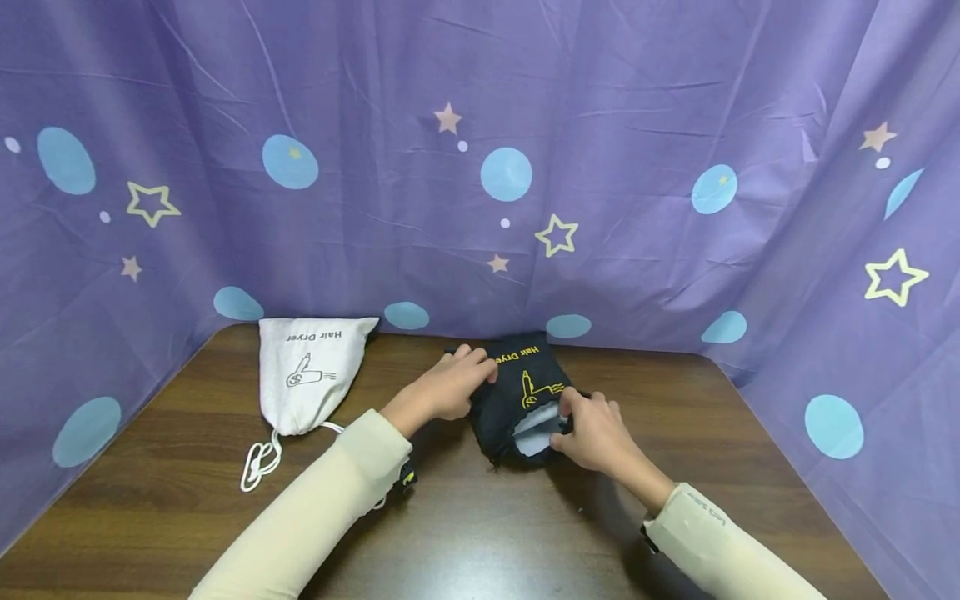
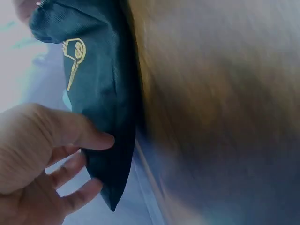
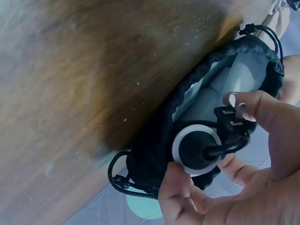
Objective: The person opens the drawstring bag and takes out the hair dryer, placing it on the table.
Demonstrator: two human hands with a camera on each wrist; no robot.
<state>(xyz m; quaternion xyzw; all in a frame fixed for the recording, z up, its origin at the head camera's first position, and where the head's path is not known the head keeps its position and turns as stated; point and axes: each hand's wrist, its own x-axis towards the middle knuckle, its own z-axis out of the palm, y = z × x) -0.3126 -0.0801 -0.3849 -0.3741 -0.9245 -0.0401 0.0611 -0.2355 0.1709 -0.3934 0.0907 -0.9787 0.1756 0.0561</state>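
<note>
On the side facing the desk's (image 1: 465,533) near edge, the right hand (image 1: 600,433) bends its fingers round a corded handle (image 3: 194,152) at the right part of the black bag's mouth, with a plug (image 3: 229,124) by one fingertip, making this hand the nearer to that opening. The black bag (image 1: 510,387) lies close to the middle of the far edge, its long axis running back from the mouth to the closed end, where the left hand (image 1: 450,383) pinches its left side between thumb and fingers. A white bag (image 1: 311,367) lies toward the far left corner.
</note>
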